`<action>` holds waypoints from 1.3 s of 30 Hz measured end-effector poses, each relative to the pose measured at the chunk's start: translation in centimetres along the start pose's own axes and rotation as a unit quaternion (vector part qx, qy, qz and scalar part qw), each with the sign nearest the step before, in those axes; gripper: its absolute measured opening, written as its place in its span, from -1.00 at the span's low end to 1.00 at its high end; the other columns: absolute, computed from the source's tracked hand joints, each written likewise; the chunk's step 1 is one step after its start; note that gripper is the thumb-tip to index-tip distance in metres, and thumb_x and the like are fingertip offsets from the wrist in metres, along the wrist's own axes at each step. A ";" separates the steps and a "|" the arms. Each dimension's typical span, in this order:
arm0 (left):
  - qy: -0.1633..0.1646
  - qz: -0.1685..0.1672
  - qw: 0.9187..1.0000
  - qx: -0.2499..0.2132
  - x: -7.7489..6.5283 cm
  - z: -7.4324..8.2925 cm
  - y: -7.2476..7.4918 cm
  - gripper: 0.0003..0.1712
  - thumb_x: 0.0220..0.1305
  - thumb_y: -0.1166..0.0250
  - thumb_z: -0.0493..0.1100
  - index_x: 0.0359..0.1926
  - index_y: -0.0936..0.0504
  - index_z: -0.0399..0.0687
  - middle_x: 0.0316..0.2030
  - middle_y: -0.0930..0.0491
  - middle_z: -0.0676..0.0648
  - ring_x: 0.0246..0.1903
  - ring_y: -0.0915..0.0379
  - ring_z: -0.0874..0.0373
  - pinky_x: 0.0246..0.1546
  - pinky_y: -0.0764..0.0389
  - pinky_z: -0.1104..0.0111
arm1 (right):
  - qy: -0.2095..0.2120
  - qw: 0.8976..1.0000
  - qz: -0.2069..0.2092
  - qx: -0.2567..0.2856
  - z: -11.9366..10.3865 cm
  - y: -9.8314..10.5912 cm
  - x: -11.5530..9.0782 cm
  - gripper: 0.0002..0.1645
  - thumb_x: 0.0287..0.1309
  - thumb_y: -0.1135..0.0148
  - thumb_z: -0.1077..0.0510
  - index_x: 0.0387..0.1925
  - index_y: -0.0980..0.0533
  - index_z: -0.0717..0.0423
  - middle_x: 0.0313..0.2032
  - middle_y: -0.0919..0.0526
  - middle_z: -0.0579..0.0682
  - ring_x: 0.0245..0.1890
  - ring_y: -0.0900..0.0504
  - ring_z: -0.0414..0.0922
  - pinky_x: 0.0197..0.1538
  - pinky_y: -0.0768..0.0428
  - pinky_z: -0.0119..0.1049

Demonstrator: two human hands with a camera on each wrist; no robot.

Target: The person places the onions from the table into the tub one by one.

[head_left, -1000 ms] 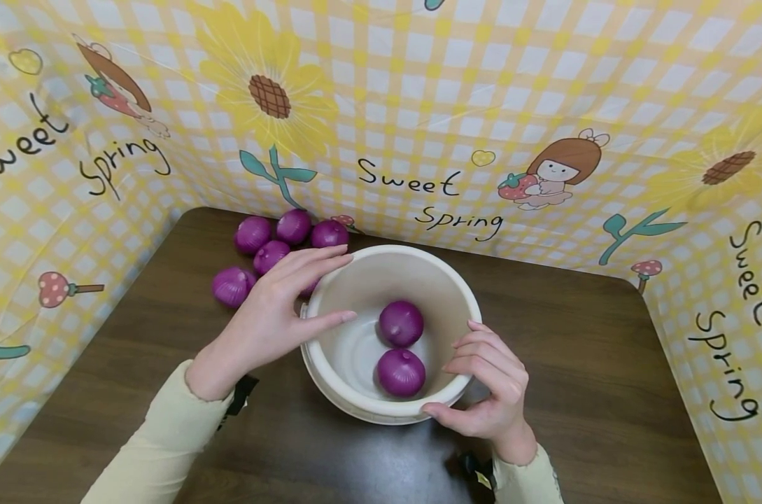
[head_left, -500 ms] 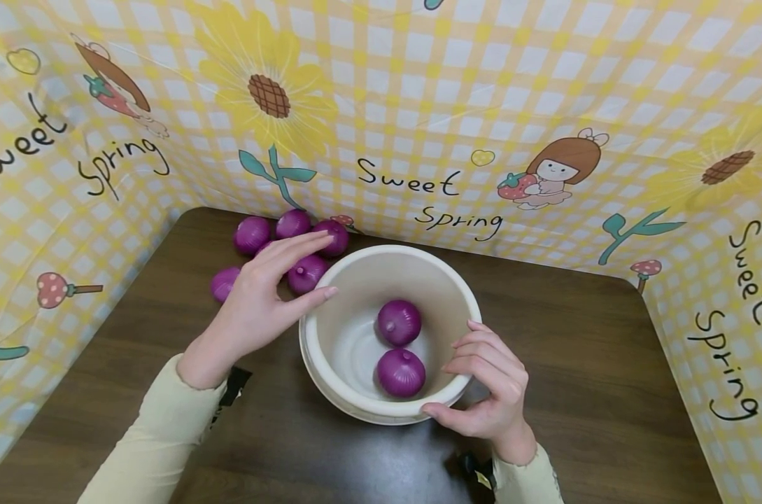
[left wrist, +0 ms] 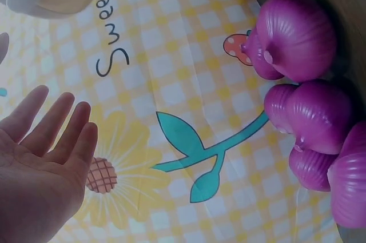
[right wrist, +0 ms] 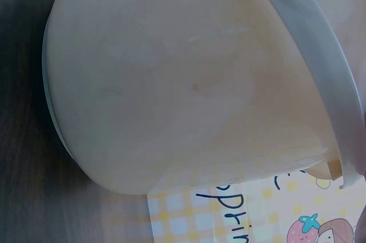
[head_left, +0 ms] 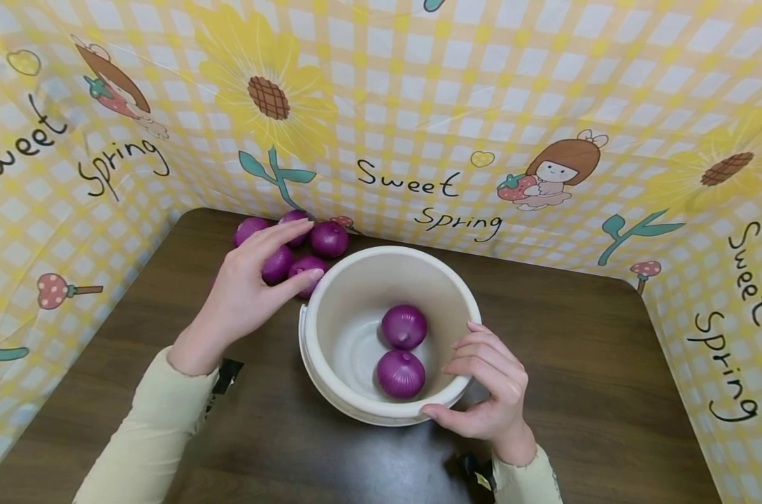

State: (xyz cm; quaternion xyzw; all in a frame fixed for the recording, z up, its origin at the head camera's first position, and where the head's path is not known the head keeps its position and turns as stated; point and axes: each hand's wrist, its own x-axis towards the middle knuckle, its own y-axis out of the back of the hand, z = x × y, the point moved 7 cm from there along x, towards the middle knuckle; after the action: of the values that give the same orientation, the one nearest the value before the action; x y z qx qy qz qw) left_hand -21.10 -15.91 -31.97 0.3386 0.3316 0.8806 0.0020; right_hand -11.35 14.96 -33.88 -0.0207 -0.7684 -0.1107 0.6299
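A cream plastic bucket (head_left: 381, 273) stands on the table with two purple onions inside, a back onion (head_left: 404, 327) and a front onion (head_left: 401, 374). My right hand (head_left: 490, 385) holds its right rim, fingers over the edge and thumb at the front. The right wrist view is filled by the bucket's outer wall (right wrist: 183, 83) and its pale handle (right wrist: 320, 71). Left of the bucket, my left hand (head_left: 245, 287) hovers with fingers and thumb spread, holding nothing. It partly hides a cluster of several purple onions (head_left: 329, 239), which the left wrist view shows beside the open palm (left wrist: 43, 180).
A dark wooden table (head_left: 582, 364) carries everything. Yellow checked cloth (head_left: 431, 105) with printed flowers and lettering walls it in at the back and on both sides. Black wrist gear (head_left: 229, 374) shows at the left cuff.
My left hand has moved left from over the bucket's rim to the onion cluster. Inside the bucket, the back onion has rolled slightly. The right hand keeps its hold on the rim.
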 end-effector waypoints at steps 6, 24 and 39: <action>0.014 0.001 1.000 0.002 0.2 -0.9 0.2 -0.30 0.08 -0.61 -0.19 0.28 -0.62 -0.05 0.25 -0.57 0.01 0.30 -0.40 0.05 0.33 -0.36 0.19 | 0.002 1.000 0.002 0.001 -0.1 0.0 0.1 -0.43 -0.07 -0.60 -0.17 -0.65 -0.56 0.22 -0.60 -0.59 0.08 -0.53 -0.54 0.05 0.14 -0.59 -0.01; 0.100 -0.040 0.994 0.003 0.0 -4.0 -1.0 -0.36 0.21 -0.53 0.04 0.29 -0.61 0.01 0.26 -0.55 -0.02 0.35 -0.33 0.03 0.35 -0.32 0.03 | -0.003 1.000 -0.005 0.000 0.0 0.0 -0.1 -0.44 -0.07 -0.61 -0.17 -0.64 -0.57 0.22 -0.58 -0.60 0.08 -0.51 -0.54 0.04 0.15 -0.58 0.00; 0.120 -0.049 0.992 0.011 -0.8 -6.0 -2.6 -0.37 0.22 -0.52 0.03 0.28 -0.61 -0.04 0.21 -0.59 -0.02 0.26 -0.43 0.09 0.29 -0.39 0.06 | -0.003 1.000 -0.004 0.003 0.0 0.0 -0.1 -0.45 -0.08 -0.61 -0.16 -0.63 -0.58 0.22 -0.58 -0.60 0.08 -0.51 -0.54 0.03 0.15 -0.58 0.01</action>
State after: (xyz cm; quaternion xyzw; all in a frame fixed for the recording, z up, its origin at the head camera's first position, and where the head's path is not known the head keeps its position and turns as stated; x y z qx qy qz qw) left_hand -24.64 -17.55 -37.32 0.2138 0.3557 0.9098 0.0014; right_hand -11.36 14.98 -33.97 -0.0162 -0.7710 -0.1105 0.6269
